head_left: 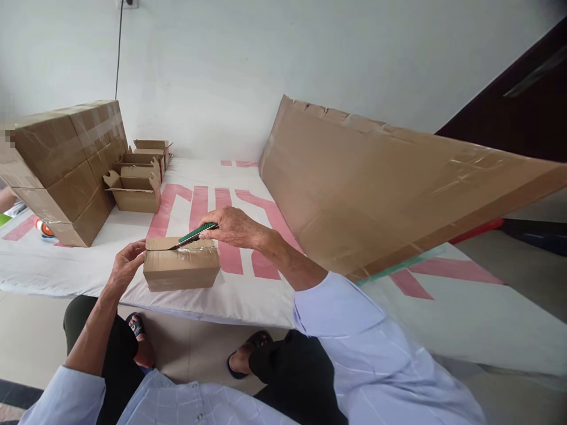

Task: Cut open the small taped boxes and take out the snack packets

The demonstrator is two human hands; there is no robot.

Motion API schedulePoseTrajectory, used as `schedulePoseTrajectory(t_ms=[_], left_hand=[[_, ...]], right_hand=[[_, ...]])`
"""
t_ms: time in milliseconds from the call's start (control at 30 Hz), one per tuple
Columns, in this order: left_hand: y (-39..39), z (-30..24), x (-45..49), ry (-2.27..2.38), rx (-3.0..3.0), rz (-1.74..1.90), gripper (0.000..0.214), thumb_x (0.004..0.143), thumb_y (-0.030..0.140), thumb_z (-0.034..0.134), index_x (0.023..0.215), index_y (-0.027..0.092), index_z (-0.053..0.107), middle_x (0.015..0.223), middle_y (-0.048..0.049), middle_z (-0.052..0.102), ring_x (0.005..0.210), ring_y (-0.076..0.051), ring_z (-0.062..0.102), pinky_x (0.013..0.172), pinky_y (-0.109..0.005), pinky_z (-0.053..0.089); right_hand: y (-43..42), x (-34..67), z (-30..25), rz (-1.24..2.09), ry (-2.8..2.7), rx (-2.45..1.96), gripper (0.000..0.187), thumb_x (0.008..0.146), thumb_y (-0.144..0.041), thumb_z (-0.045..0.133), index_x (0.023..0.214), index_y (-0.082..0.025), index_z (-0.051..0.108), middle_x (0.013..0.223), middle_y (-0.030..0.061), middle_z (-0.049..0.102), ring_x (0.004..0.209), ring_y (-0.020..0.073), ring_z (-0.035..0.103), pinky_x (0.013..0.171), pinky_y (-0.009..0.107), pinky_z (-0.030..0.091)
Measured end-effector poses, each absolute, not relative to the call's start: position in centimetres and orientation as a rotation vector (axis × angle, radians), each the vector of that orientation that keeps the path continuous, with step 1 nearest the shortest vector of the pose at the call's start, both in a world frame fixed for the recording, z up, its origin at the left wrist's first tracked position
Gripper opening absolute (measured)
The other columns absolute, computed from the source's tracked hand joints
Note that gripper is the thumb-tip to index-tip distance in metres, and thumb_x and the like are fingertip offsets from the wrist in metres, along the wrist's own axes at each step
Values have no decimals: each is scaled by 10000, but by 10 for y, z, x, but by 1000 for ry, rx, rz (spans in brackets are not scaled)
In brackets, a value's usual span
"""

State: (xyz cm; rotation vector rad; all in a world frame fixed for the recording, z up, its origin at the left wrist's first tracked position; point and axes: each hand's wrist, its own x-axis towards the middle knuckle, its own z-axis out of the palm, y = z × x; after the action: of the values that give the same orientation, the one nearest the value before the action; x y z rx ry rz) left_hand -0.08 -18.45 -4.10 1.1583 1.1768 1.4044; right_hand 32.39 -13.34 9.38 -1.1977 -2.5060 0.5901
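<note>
A small closed cardboard box (181, 276) sits near the front edge of the table, a taped seam running along its top. Against its left end, my left hand (126, 262) is curled round the corner and steadies it. My right hand (233, 227) is closed round a utility knife (196, 234) with a green ribbed handle. The blade points left and meets the top seam left of its middle; how deep it goes I cannot tell. Clear tape shines on the right half of the box top.
Several taped cartons (75, 165) are stacked at the left. Beside them stand open small boxes (137, 192) in a row. A large cardboard sheet (354, 189) leans along the right. A tape roll (43, 228) lies at the far left, near part of another person's arm (6, 199).
</note>
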Motion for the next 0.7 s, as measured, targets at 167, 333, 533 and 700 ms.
schedulePoseTrajectory(t_ms=[167, 333, 533, 700], left_hand=[[-186, -37, 1, 1180, 1169, 1407, 527, 618, 510, 1036, 963, 174, 821, 1431, -179, 752, 1286, -376, 717, 1038, -427, 584], [-187, -31, 4, 1196, 1174, 1403, 494, 589, 507, 1039, 890, 173, 835, 1413, -174, 759, 1248, -380, 729, 1042, -439, 579], [-190, -27, 7, 1228, 1240, 1389, 456, 632, 550, 1000, 844, 172, 859, 1443, -172, 746, 1312, -397, 683, 1084, -434, 555], [-189, -31, 5, 1229, 1233, 1396, 497, 634, 598, 991, 874, 183, 863, 1420, -171, 759, 1292, -394, 695, 1039, -434, 576]], right_hand=[[-140, 321, 102, 586, -2522, -1287, 195, 968, -393, 623, 948, -241, 743, 757, -22, 610, 709, 152, 472, 689, 332, 253], [-143, 316, 107, 597, -2521, -1315, 183, 969, -385, 630, 913, -227, 705, 747, -24, 579, 694, 145, 452, 686, 325, 255], [-139, 316, 101, 626, -2486, -1270, 167, 959, -363, 637, 944, -228, 735, 739, -30, 577, 701, 144, 468, 680, 317, 270], [-136, 316, 99, 627, -2446, -1277, 159, 943, -360, 668, 906, -223, 738, 752, -28, 616, 710, 142, 495, 674, 313, 283]])
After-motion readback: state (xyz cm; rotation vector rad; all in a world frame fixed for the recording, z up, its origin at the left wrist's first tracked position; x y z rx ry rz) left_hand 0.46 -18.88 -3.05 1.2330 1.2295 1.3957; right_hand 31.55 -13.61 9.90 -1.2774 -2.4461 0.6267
